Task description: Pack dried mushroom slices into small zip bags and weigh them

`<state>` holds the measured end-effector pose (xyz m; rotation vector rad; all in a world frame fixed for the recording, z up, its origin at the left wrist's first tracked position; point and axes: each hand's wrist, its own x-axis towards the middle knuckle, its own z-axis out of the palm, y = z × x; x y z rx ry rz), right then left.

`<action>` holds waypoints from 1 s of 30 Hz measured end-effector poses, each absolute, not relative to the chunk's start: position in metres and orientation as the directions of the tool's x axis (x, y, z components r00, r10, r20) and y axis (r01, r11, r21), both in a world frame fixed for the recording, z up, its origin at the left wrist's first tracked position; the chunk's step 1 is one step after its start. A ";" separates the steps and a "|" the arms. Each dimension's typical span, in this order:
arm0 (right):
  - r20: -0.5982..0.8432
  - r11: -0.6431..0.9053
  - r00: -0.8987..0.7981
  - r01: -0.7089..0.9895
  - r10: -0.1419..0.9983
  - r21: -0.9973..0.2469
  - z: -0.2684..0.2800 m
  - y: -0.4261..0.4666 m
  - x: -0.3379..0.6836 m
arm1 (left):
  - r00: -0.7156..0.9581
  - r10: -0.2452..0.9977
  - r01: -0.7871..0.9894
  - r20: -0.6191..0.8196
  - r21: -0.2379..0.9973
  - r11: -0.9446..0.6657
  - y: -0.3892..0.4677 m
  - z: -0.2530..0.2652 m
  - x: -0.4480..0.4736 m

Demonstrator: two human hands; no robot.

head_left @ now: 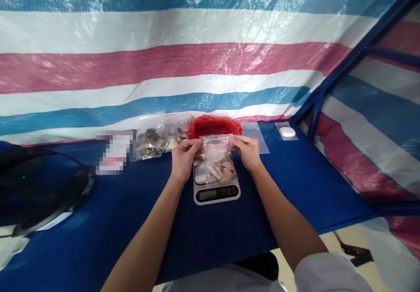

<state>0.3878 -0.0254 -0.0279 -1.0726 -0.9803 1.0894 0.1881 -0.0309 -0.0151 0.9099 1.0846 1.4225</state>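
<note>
Between my two hands is a clear zip bag [224, 168] with brownish dried pieces gathered at its lower right. My left hand [184, 155] pinches the bag's top left corner, and my right hand [246, 150] pinches the top right corner. The bag lies over a white digital kitchen scale [217, 194], covering part of its shiny plate. No reading can be made out on the scale's dark display. Just behind the bag, a red plastic bag [214, 124] stands with its mouth spread.
Left of the red bag lie filled clear bags [151, 143] of similar pieces. A flat empty-looking clear bag [257, 138] and a white oval item [287, 131] are to the right. A blurred packet [114, 152] and black object [49, 187] sit left on the blue table [138, 222]; striped sheeting [164, 60] hangs behind.
</note>
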 end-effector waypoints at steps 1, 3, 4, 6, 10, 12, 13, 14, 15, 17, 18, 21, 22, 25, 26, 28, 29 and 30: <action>0.092 0.129 0.206 -0.174 0.974 -0.976 -0.028 -0.026 0.388 | -0.128 0.991 -0.298 -0.030 0.955 -0.010 -0.031 -0.015 0.188; 0.102 0.142 0.229 -0.164 0.968 -0.976 -0.027 -0.026 0.387 | -0.125 0.992 -0.302 -0.017 0.953 -0.021 -0.031 -0.016 0.188; 0.104 0.145 0.235 -0.165 0.967 -0.976 -0.026 -0.026 0.386 | -0.127 0.992 -0.302 -0.009 0.953 -0.029 -0.031 -0.016 0.188; 0.101 0.146 0.236 -0.180 0.966 -0.973 -0.024 -0.027 0.384 | -0.136 0.991 -0.295 0.006 0.954 -0.046 -0.031 -0.018 0.188; 0.091 0.135 0.204 -0.213 0.975 -0.968 -0.018 -0.031 0.380 | -0.170 0.984 -0.254 0.058 0.962 -0.100 -0.031 -0.020 0.187; 0.093 0.130 0.177 -0.210 0.980 -0.969 -0.017 -0.032 0.378 | -0.185 0.978 -0.219 0.100 0.966 -0.140 -0.032 -0.020 0.188; 0.095 0.127 0.163 -0.202 0.982 -0.971 -0.017 -0.033 0.378 | -0.190 0.975 -0.200 0.114 0.968 -0.152 -0.033 -0.020 0.188; 0.096 0.124 0.150 -0.191 0.984 -0.974 -0.017 -0.033 0.378 | -0.193 0.974 -0.183 0.123 0.970 -0.158 -0.034 -0.019 0.188; 0.099 0.124 0.142 -0.180 0.985 -0.976 -0.018 -0.033 0.378 | -0.196 0.972 -0.169 0.127 0.972 -0.161 -0.035 -0.019 0.188; 0.112 0.136 0.146 -0.161 0.983 -0.978 -0.019 -0.033 0.379 | -0.201 0.972 -0.154 0.124 0.976 -0.157 -0.036 -0.018 0.189; 0.124 0.147 0.150 -0.153 0.981 -0.977 -0.019 -0.033 0.379 | -0.205 0.971 -0.147 0.120 0.977 -0.152 -0.037 -0.018 0.189; 0.145 0.166 0.151 -0.140 0.978 -0.976 -0.018 -0.033 0.381 | -0.230 0.969 -0.127 0.092 0.984 -0.124 -0.038 -0.019 0.191; 0.146 0.167 0.150 -0.139 0.978 -0.976 -0.018 -0.033 0.381 | -0.232 0.970 -0.129 0.078 0.986 -0.110 -0.038 -0.019 0.191; 0.151 0.173 0.164 -0.128 0.975 -0.977 -0.018 -0.034 0.382 | -0.197 0.980 -0.164 0.029 0.984 -0.062 -0.039 -0.018 0.192; 0.156 0.178 0.170 -0.123 0.973 -0.976 -0.018 -0.034 0.382 | -0.177 0.984 -0.175 0.017 0.983 -0.049 -0.040 -0.017 0.192; 0.163 0.185 0.175 -0.119 0.971 -0.976 -0.018 -0.035 0.383 | -0.147 0.989 -0.181 0.016 0.983 -0.043 -0.040 -0.016 0.192; 0.163 0.185 0.171 -0.118 0.972 -0.976 -0.018 -0.035 0.383 | -0.141 0.990 -0.178 0.027 0.983 -0.052 -0.040 -0.016 0.192; 0.159 0.180 0.163 -0.120 0.974 -0.976 -0.018 -0.036 0.383 | -0.142 0.989 -0.173 0.040 0.983 -0.065 -0.039 -0.015 0.191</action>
